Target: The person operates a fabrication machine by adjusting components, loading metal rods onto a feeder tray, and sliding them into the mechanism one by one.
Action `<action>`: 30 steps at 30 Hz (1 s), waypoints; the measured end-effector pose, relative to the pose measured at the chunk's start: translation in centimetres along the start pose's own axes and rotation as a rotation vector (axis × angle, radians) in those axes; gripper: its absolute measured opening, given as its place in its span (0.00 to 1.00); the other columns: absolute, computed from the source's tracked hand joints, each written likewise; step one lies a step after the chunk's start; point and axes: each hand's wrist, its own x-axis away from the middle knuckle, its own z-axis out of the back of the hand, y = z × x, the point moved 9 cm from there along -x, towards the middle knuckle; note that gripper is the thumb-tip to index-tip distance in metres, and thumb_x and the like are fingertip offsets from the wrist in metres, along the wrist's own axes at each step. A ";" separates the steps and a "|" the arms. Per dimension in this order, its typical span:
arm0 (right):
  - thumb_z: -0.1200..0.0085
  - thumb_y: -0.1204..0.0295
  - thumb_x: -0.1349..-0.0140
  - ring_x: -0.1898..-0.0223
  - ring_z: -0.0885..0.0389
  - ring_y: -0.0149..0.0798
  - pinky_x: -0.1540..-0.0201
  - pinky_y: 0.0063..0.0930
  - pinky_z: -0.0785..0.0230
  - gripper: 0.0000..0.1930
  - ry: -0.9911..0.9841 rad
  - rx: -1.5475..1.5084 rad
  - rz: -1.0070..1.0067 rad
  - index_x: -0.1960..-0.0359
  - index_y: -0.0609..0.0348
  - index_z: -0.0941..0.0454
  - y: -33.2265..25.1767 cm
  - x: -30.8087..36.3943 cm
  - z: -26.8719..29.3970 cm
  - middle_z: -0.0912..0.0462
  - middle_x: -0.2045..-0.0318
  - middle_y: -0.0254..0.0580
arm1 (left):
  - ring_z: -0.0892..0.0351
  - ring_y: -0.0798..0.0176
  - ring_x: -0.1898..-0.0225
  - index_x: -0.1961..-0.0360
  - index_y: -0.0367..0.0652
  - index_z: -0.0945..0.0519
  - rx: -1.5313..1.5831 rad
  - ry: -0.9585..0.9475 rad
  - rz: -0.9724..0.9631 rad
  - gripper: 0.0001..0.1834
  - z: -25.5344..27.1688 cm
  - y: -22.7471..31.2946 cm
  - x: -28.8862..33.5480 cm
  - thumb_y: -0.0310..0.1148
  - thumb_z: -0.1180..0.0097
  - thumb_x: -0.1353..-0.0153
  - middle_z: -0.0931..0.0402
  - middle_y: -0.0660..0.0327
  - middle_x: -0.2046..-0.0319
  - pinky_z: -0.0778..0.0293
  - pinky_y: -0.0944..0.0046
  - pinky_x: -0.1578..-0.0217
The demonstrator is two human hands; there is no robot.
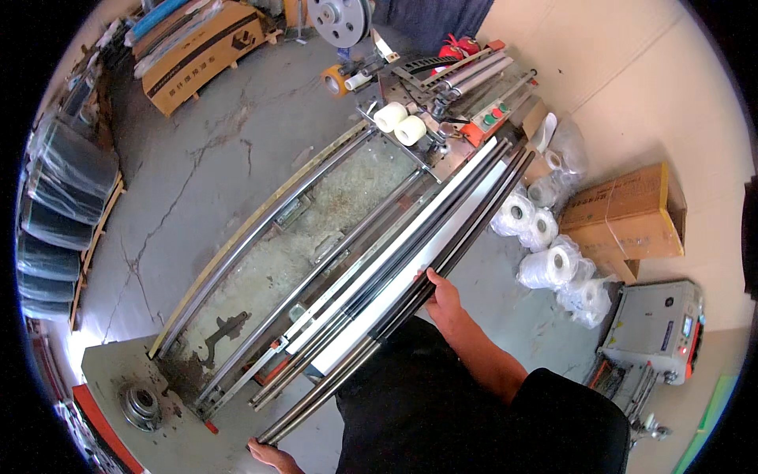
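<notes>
My left hand (274,457), at the lower edge, is closed around the near end of a pair of long metal rods (479,215). Farther along, my right hand (444,296) grips the same rods, its thumb over the top and its other fingers mostly hidden. These rods run slantwise in front of my body, bare metal at the near end and dark farther up. Beside them, more long rods (422,235) lie along a white panel (395,310). To the left stands a long machine frame with a steel roller (292,314).
Two white rolls (400,124) and a red-fronted button box (489,118) sit at the frame's far end. Plastic-wrapped rolls (549,267), an open carton (624,213) and a grey machine (649,324) line the right. Wrapped black rolls (67,170) stand far left.
</notes>
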 end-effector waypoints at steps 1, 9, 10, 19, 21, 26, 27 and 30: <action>0.43 0.68 0.23 0.55 0.15 0.45 0.47 0.44 0.21 0.10 0.016 0.033 0.032 0.52 0.63 0.20 -1.5 0.0 0.7 0.14 0.60 0.45 | 0.27 0.57 0.58 0.53 0.34 0.21 -0.010 -0.119 -0.002 0.23 -3.0 3.4 1.6 0.49 0.48 0.26 0.27 0.57 0.58 0.27 0.53 0.54; 0.41 0.64 0.24 0.52 0.15 0.46 0.44 0.43 0.21 0.17 -0.091 0.138 0.115 0.44 0.66 0.21 -1.2 -6.1 0.1 0.14 0.54 0.45 | 0.28 0.66 0.64 0.61 0.46 0.18 0.146 -0.072 0.319 0.17 -6.8 5.5 4.8 0.49 0.46 0.28 0.26 0.65 0.65 0.32 0.61 0.64; 0.40 0.63 0.25 0.52 0.15 0.45 0.45 0.42 0.21 0.18 -0.140 0.164 0.143 0.44 0.65 0.20 -0.9 -6.7 0.4 0.14 0.55 0.44 | 0.28 0.66 0.65 0.61 0.46 0.19 0.157 -0.089 0.366 0.17 -7.6 6.0 5.1 0.49 0.46 0.28 0.26 0.66 0.66 0.32 0.62 0.65; 0.34 0.67 0.31 0.41 0.20 0.40 0.37 0.38 0.27 0.27 -0.054 0.879 0.445 0.34 0.66 0.25 -4.1 0.0 -1.2 0.18 0.39 0.43 | 0.35 0.72 0.78 0.69 0.50 0.23 0.054 -0.243 0.407 0.22 -10.6 1.3 2.4 0.55 0.44 0.26 0.33 0.70 0.78 0.37 0.67 0.75; 0.34 0.67 0.32 0.36 0.22 0.43 0.34 0.40 0.29 0.25 -0.229 1.131 0.573 0.35 0.64 0.23 -2.4 1.0 -2.1 0.19 0.37 0.44 | 0.35 0.72 0.78 0.67 0.48 0.22 0.018 -0.313 0.438 0.24 -11.4 -0.4 2.9 0.58 0.45 0.24 0.31 0.69 0.77 0.38 0.67 0.77; 0.36 0.72 0.33 0.36 0.21 0.53 0.35 0.46 0.27 0.20 -0.737 1.798 0.757 0.40 0.58 0.18 2.5 6.9 -7.6 0.17 0.38 0.50 | 0.34 0.73 0.78 0.56 0.42 0.19 0.038 -0.354 0.384 0.28 -12.2 -2.4 4.3 0.60 0.49 0.22 0.28 0.69 0.74 0.37 0.68 0.78; 0.35 0.73 0.36 0.38 0.20 0.54 0.36 0.49 0.28 0.20 -0.806 1.858 0.767 0.43 0.57 0.17 3.2 7.5 -8.4 0.15 0.42 0.49 | 0.35 0.73 0.78 0.45 0.38 0.19 -0.003 -0.347 0.392 0.30 -12.2 -2.3 4.2 0.59 0.49 0.21 0.27 0.68 0.71 0.35 0.68 0.77; 0.34 0.72 0.39 0.41 0.20 0.54 0.35 0.50 0.30 0.20 -0.980 2.064 0.912 0.44 0.56 0.17 5.1 8.5 -10.3 0.15 0.45 0.46 | 0.35 0.73 0.77 0.37 0.35 0.23 -0.003 -0.398 0.385 0.34 -12.2 -2.3 3.7 0.59 0.48 0.21 0.27 0.66 0.68 0.34 0.69 0.77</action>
